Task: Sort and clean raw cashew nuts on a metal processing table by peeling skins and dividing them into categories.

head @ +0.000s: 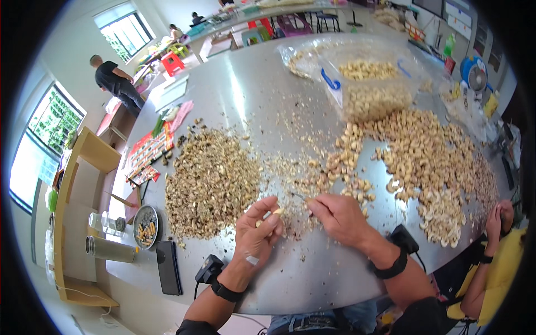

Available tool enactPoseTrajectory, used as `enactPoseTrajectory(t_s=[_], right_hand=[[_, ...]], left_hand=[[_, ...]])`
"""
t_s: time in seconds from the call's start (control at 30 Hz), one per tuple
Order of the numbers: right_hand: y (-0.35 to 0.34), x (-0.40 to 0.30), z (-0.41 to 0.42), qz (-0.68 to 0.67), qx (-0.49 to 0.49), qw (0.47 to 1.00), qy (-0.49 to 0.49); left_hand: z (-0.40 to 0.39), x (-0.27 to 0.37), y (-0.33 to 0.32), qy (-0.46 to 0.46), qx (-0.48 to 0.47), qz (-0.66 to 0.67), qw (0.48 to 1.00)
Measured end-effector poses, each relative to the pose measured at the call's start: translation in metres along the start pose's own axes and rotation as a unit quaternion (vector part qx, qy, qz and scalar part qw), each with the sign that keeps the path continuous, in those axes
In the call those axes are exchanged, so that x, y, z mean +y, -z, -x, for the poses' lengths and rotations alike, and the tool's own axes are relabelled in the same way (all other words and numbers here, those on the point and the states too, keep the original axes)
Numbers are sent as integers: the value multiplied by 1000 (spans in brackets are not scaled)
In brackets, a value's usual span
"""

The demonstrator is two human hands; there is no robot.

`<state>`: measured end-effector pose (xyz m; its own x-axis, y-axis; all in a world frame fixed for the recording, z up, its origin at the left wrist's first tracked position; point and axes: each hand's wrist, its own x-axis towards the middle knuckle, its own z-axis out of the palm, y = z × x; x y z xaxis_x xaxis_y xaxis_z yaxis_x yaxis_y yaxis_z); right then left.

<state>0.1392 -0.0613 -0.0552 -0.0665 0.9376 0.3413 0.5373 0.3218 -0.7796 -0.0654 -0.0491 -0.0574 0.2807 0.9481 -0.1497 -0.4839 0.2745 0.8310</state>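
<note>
My left hand [260,226] holds a pale cashew kernel [278,212] between thumb and fingers, with another pale piece lower in the fingers. A small knife [299,196] is gripped in my right hand [335,215], its short blade pointing left towards the left hand. Peel bits and crumbs lie on the metal table under both hands. Left of the hands spreads a large heap of brownish skins and fragments [211,184]. To the right lies a big pile of cashew kernels [418,150], with whiter cashews [441,213] at its near end.
A clear plastic bag of cashews [374,100] stands behind the pile. At left are an ashtray of cigarette butts [145,228], a phone [168,268] and a metal flask [111,249]. A co-worker's hands [498,215] are at the right edge; another person [117,81] stands far left.
</note>
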Motion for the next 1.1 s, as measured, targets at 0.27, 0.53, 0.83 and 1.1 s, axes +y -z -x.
enactPoseTrajectory(t_s=[0.27, 0.53, 0.83, 1.1], right_hand=[[4, 9, -3, -27, 48, 998, -41], [29, 15, -11, -43, 136, 987, -73], [93, 88, -18, 110, 282, 937, -174], [86, 105, -14, 187, 212, 954, -104]], left_hand=[[-9, -2, 18, 54, 0, 152, 987], [-6, 1, 23, 52, -3, 80, 995], [-11, 2, 25, 67, 36, 89, 993], [-10, -1, 18, 50, 23, 40, 998]])
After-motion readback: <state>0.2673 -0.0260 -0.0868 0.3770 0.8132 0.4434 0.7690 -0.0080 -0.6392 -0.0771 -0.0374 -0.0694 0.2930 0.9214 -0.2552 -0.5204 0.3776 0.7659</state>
